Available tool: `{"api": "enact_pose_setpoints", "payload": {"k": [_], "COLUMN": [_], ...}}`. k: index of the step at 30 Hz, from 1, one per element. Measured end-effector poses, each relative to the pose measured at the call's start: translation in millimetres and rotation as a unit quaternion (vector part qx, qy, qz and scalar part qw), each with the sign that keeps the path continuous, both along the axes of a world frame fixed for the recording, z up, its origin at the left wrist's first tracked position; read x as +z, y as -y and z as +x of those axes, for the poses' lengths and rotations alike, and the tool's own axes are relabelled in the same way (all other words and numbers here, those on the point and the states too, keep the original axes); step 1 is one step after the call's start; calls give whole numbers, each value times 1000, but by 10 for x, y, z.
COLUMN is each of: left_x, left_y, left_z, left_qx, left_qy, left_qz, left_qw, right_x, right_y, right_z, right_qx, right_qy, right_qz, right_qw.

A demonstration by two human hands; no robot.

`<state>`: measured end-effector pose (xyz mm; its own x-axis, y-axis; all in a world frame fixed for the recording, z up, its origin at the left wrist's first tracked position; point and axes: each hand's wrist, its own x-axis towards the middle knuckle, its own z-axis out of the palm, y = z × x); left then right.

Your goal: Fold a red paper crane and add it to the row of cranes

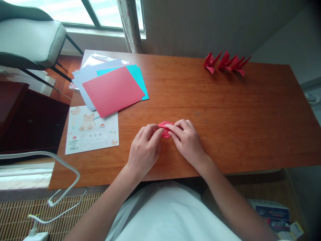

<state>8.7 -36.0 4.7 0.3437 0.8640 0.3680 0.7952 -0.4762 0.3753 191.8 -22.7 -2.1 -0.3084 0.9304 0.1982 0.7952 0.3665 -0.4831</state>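
A small folded piece of red paper (165, 133) lies on the wooden table in front of me, partly covered by my fingers. My left hand (146, 144) pinches its left end between thumb and fingers. On the other side, my right hand (187, 139) has its fingertips closed on the right part of the paper, with the thumb along the lower edge. Several finished red paper cranes (227, 63) stand in a row at the far right of the table.
Left of my hands are red sheets (114, 90), turquoise paper (141, 82), pale blue sheets (84, 87) and a bear-printed card (92, 132). A chair (30, 40) stands beyond the table (250, 124). A white cable (67, 164) hangs near the left edge; a box (272, 212) sits below right.
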Motion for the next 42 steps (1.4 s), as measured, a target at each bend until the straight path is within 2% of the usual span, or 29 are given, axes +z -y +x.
{"api": "enact_pose_setpoints", "payload": {"k": [7,11,19,23,29,36,39,42], "left_x": [-33,-19,10,-5,46,61,33,6], "left_y": [27,54,211,290,258,145,157,211], "left_z": [-63,-85,-4,45,23,40,11,-48], "left_qx": [-22,-33,-44,-58,-57,-69,-90,-140], "left_qy": [-30,-49,-59,-63,-50,-89,-104,-113], "left_qz": [0,15,11,-2,-29,-15,4,28], "left_qw": [999,998,997,996,997,993,990,983], "right_x": [-24,-11,85,145,222,120,63,21], "right_y": [11,39,246,323,335,310,377,433], "right_z": [10,11,-127,-201,-75,136,155,201], "right_qx": [21,37,-49,-59,19,119,135,143], "right_qy": [79,101,133,143,148,59,14,-30], "right_qz": [121,111,62,44,45,62,82,101], "right_qw": [989,988,988,987,988,989,987,984]}}
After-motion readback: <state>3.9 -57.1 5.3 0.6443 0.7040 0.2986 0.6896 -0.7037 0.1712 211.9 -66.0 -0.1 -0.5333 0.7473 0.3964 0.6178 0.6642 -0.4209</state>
